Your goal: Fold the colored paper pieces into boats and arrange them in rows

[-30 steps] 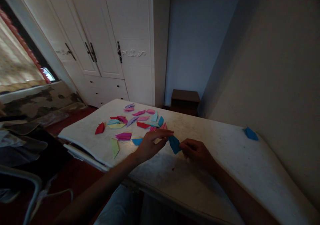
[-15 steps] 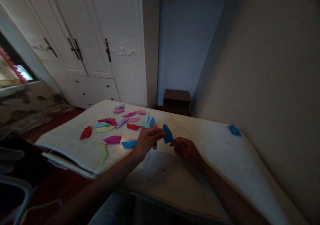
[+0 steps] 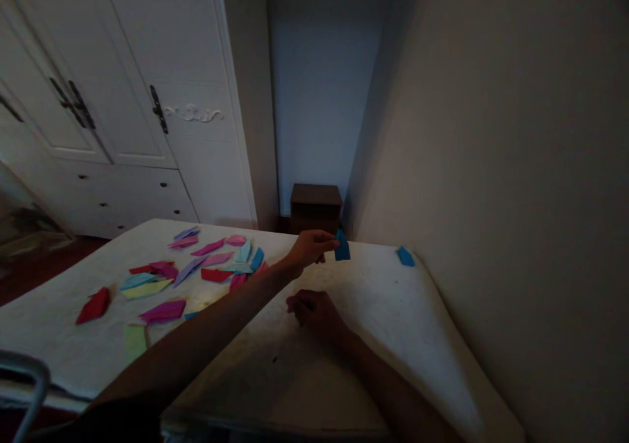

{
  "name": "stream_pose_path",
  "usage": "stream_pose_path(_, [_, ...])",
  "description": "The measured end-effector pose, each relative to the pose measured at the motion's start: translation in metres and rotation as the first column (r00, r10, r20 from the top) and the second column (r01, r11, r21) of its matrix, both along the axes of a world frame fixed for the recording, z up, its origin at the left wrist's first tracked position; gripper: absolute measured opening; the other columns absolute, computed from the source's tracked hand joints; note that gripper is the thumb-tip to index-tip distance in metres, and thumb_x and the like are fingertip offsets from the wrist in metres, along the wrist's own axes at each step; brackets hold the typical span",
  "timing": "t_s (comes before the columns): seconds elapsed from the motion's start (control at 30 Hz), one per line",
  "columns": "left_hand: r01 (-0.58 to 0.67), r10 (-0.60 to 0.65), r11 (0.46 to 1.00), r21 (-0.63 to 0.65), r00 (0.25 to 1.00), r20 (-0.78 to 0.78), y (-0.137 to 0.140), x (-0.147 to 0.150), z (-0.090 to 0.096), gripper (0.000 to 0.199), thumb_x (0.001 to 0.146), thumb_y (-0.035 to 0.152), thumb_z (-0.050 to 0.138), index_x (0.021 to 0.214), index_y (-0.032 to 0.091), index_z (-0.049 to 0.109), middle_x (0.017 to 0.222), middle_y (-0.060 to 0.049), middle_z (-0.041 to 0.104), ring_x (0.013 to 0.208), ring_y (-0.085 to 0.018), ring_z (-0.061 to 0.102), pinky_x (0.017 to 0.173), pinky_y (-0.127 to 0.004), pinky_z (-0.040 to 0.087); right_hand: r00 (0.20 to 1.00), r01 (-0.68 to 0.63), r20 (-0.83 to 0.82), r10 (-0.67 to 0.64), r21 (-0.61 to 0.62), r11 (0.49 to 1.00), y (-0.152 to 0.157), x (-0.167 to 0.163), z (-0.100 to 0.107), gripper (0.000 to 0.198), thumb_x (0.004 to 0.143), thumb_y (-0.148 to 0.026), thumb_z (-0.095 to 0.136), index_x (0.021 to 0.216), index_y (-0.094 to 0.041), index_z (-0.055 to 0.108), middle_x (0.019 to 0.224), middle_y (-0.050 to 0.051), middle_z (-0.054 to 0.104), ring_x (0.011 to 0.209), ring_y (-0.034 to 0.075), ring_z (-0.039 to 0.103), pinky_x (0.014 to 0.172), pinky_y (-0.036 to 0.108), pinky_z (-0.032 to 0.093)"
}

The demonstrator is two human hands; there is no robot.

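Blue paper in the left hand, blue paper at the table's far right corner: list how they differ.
The held paper is pinched in the left hand, while the corner paper rests on the table with no hand touching it. The held paper shows taller in the picture than the corner paper. Both are blue.

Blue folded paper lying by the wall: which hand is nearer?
Left. The left hand with the pinched blue paper is left of the lying blue paper; the right hand is farther off, also leftward, lower in view.
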State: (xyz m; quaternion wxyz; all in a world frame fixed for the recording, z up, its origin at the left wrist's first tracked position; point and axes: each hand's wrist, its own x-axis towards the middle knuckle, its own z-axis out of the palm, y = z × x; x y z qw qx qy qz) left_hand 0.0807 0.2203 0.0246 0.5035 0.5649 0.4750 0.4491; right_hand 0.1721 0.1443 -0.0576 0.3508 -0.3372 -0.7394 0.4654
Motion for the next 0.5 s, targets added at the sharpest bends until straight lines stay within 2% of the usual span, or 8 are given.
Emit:
stream_pose_path(0.13, [0.132, -0.144, 0.988, -0.076, 0.970, -0.194, 0.044, 0.056, -0.003, 0.018, 0.072, 0.028, 0.075, 0.082, 0.013, 0.072, 0.060, 0.000, 0.065, 0.041, -0.006, 0.049, 0.040, -0.018, 0.034, 0.998, -0.014, 0.055, 0.010, 0.068, 0.998, 0.000, -0.001, -0.001, 0.038, 0.092, -0.045, 0.050, 0.071, -0.016, 0.066, 0.058, -0.003, 0.056, 0.053, 0.010, 0.051, 0.054, 0.021, 0.036])
stream_pose_path(0.2, [0.153, -0.185, 0.980, -0.129, 0.937, -0.295, 0.062, 0.084, -0.009, 0.015, 0.073, 0.024, 0.073, 0.083, 0.013, 0.072, 0.067, -0.002, 0.069, 0.043, -0.005, 0.051, 0.042, -0.018, 0.035, 0.992, -0.011, 0.125, -0.003, 0.112, 0.994, 0.001, -0.002, -0.002, 0.032, 0.090, -0.038, 0.053, 0.068, -0.017, 0.064, 0.060, -0.003, 0.057, 0.056, 0.010, 0.051, 0.054, 0.021, 0.034])
stream_pose_path(0.3, [0.169, -0.222, 0.971, -0.171, 0.903, -0.368, 0.082, 0.119, -0.023, 0.013, 0.069, 0.021, 0.077, 0.076, 0.012, 0.071, 0.064, -0.003, 0.068, 0.044, -0.008, 0.054, 0.042, -0.018, 0.036, 0.974, -0.005, 0.224, -0.022, 0.123, 0.992, 0.001, -0.003, -0.001, 0.024, 0.086, -0.030, 0.057, 0.066, -0.019, 0.062, 0.061, -0.003, 0.060, 0.060, 0.013, 0.055, 0.054, 0.022, 0.033])
stream_pose_path(0.43, [0.162, -0.234, 0.968, -0.193, 0.860, -0.453, 0.098, 0.145, -0.040, 0.014, 0.065, 0.020, 0.078, 0.073, 0.012, 0.072, 0.058, -0.004, 0.067, 0.050, -0.013, 0.060, 0.045, -0.020, 0.040, 0.978, -0.004, 0.205, -0.026, 0.144, 0.990, 0.001, -0.004, 0.003, 0.010, 0.084, -0.026, 0.057, 0.081, -0.021, 0.065, 0.079, 0.002, 0.070, 0.072, 0.020, 0.063, 0.059, 0.024, 0.041])
stream_pose_path(0.5, [0.173, -0.249, 0.964, -0.201, 0.847, -0.470, 0.105, 0.151, -0.046, 0.014, 0.065, 0.021, 0.077, 0.076, 0.013, 0.072, 0.057, -0.004, 0.067, 0.053, -0.015, 0.062, 0.047, -0.021, 0.042, 0.985, 0.001, 0.172, -0.029, 0.162, 0.987, 0.001, -0.004, 0.004, 0.012, 0.082, -0.025, 0.058, 0.091, -0.021, 0.065, 0.092, 0.005, 0.072, 0.081, 0.023, 0.065, 0.067, 0.027, 0.046])
